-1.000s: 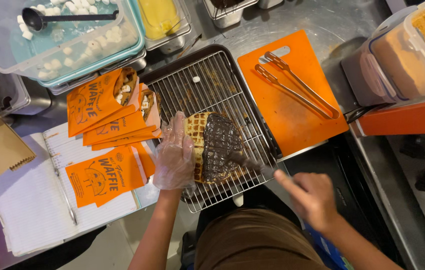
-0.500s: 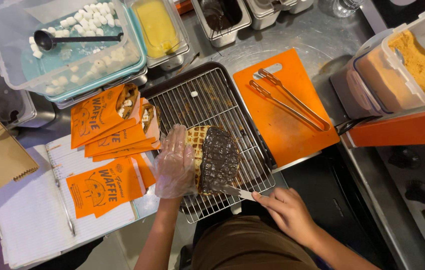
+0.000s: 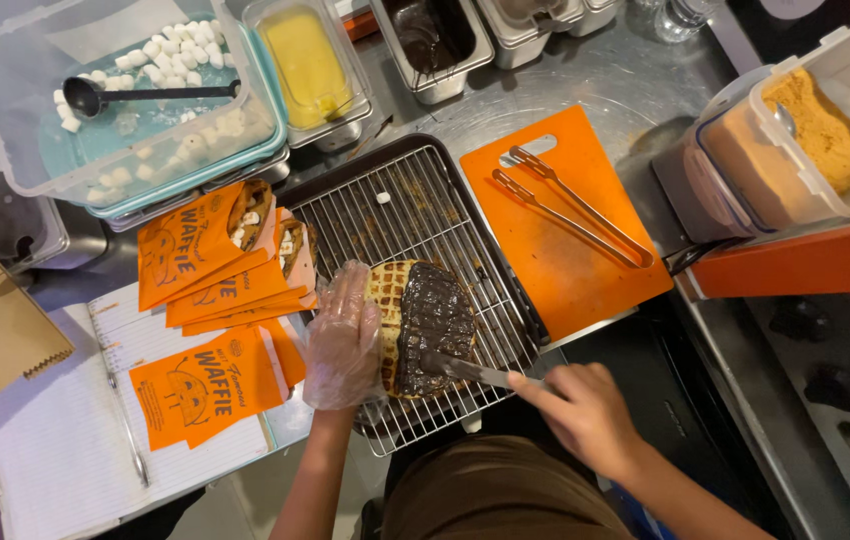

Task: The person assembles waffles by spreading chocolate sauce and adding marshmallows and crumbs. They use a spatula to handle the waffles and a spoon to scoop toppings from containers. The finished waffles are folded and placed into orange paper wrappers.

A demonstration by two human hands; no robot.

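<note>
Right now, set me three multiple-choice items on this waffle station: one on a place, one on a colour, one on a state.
1. Where do the tongs lie?
A. on the cutting board
B. on the wire rack
C. in the marshmallow tub

2. What colour is the cutting board?
A. green
B. orange
C. white

3. How is the waffle coated?
A. bare
B. fully covered
C. partly covered, left edge bare

Key: 1 A, the tongs rest on the board right of the rack. 2 B, it is plainly orange. 3 C, chocolate covers the right part while the gloved left hand steadies the bare edge and the right hand holds the knife.
</note>
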